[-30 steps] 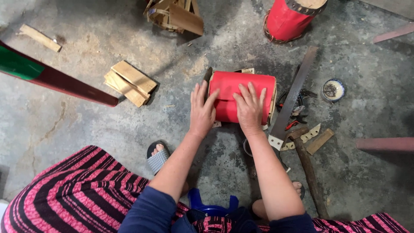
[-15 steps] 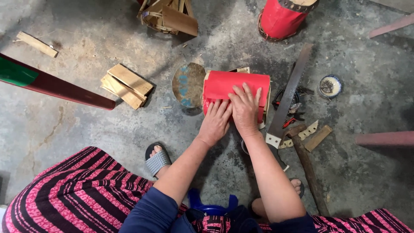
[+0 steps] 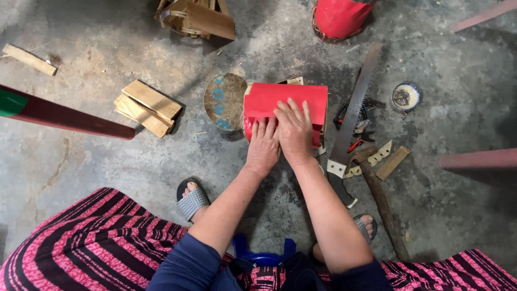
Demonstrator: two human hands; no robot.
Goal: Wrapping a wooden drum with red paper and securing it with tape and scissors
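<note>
Since a moment ago I've rolled the red drum (image 3: 285, 110) further, and its round end (image 3: 225, 102) now shows at the left. It lies on the concrete floor (image 3: 97, 178). My left hand (image 3: 263, 146) and right hand (image 3: 294, 132) press flat on it, fingers spread, grasping nothing. A saw (image 3: 353, 116) lies just right; wood pieces (image 3: 148, 106) sit well left.

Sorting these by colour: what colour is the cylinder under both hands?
Red cylinder, seen clearly in the head view.

Grey concrete floor (image 3: 97, 183) — red cylinder (image 3: 285, 102), saw (image 3: 355, 110), hammer (image 3: 379, 199), stacked wood pieces (image 3: 148, 108)
</note>
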